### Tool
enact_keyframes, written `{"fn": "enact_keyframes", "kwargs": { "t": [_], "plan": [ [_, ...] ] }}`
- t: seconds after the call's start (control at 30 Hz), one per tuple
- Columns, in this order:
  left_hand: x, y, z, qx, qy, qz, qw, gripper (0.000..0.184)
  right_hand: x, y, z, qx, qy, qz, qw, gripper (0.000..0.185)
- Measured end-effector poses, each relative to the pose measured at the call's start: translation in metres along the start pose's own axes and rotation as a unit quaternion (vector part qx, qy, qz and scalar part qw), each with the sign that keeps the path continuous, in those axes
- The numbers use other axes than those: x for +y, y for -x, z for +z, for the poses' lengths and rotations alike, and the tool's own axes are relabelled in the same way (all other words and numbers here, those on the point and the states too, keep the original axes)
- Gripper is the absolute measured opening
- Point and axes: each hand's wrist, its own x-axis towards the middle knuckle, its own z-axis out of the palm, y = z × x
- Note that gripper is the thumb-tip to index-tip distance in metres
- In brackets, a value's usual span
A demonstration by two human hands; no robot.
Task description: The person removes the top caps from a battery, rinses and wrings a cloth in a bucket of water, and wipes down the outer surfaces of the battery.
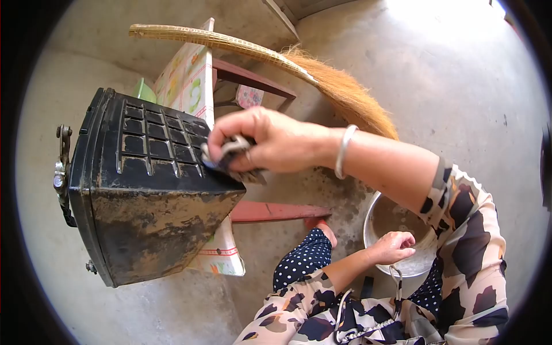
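My right hand (pixel 247 141), with a pale bangle on its wrist, grips a crumpled dark and light rag (pixel 233 154). It presses the rag against the upper right edge of a black plastic box (pixel 155 138); the hand is slightly blurred. The box has a raised grid on one face, and brown dirt coats the side facing down toward me. A metal latch (pixel 59 172) sticks out at its left end. My left hand (pixel 394 247) hangs empty over a metal basin (pixel 374 224), its fingers loosely bent and the thumb apart.
Beneath the box is a table with a flowered cover (pixel 198 86) and red-brown legs (pixel 276 211). A straw broom (pixel 345 86) lies across its far end. Part of a green container (pixel 145 91) shows behind the box. The concrete floor has dark wet spots.
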Motion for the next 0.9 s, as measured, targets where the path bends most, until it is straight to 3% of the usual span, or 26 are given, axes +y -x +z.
{"fn": "enact_keyframes", "kwargs": {
  "t": [0.07,0.17,0.23,0.3,0.33,0.37,0.43,0.6,0.7,0.73,0.8,0.83,0.87,0.9],
  "plan": [
    [0.003,-0.001,-0.001,-0.006,-0.044,-0.012,0.999,0.03,-0.004,-0.018,-0.007,0.073,0.054,-0.031,0.995,0.019],
    [0.029,0.003,-0.017,-0.036,-0.106,-0.085,0.99,0.033,-0.016,-0.055,-0.012,0.121,0.011,-0.038,0.992,0.021],
    [0.037,0.01,-0.023,-0.034,-0.04,-0.048,0.997,0.032,-0.031,-0.066,0.002,0.109,0.074,-0.039,0.991,0.021],
    [0.032,0.008,-0.02,-0.02,-0.103,-0.069,0.992,0.03,-0.03,-0.067,0.013,0.102,0.157,-0.127,0.974,0.022],
    [0.006,0.002,-0.008,0.013,-0.07,-0.005,0.997,0.03,-0.029,-0.059,0.015,0.075,0.156,-0.145,0.974,0.022],
    [0.006,0.003,-0.006,0.013,0.012,-0.003,1.0,0.03,-0.029,-0.048,0.015,0.047,0.154,-0.165,0.973,0.022],
    [0.008,0.005,-0.008,-0.014,0.01,-0.008,1.0,0.03,-0.029,-0.024,0.016,0.012,0.197,-0.198,0.96,0.021],
    [0.01,0.005,-0.006,-0.007,-0.003,0.011,1.0,0.03,-0.035,-0.022,0.01,-0.008,0.18,-0.052,0.982,0.023],
    [0.023,0.007,-0.011,-0.004,-0.038,0.004,0.999,0.031,-0.036,-0.071,0.009,0.114,0.184,-0.132,0.967,0.02],
    [0.028,0.008,-0.014,-0.012,-0.075,-0.011,0.997,0.032,-0.043,-0.083,0.016,0.115,0.184,-0.133,0.967,0.02],
    [0.033,0.009,-0.016,-0.011,-0.046,0.033,0.998,0.033,-0.055,-0.097,0.023,0.107,0.043,0.045,0.992,0.02],
    [0.039,0.002,-0.019,-0.003,-0.017,0.046,0.999,0.033,-0.05,-0.089,0.013,0.108,0.034,0.042,0.993,0.02],
    [0.047,0.01,-0.025,-0.02,-0.088,-0.046,0.995,0.033,-0.046,-0.084,0.012,0.088,0.069,-0.02,0.994,0.021],
    [0.021,-0.002,-0.014,-0.003,-0.078,-0.019,0.997,0.033,-0.043,-0.08,0.011,0.062,0.104,-0.082,0.989,0.022]
  ]
}}
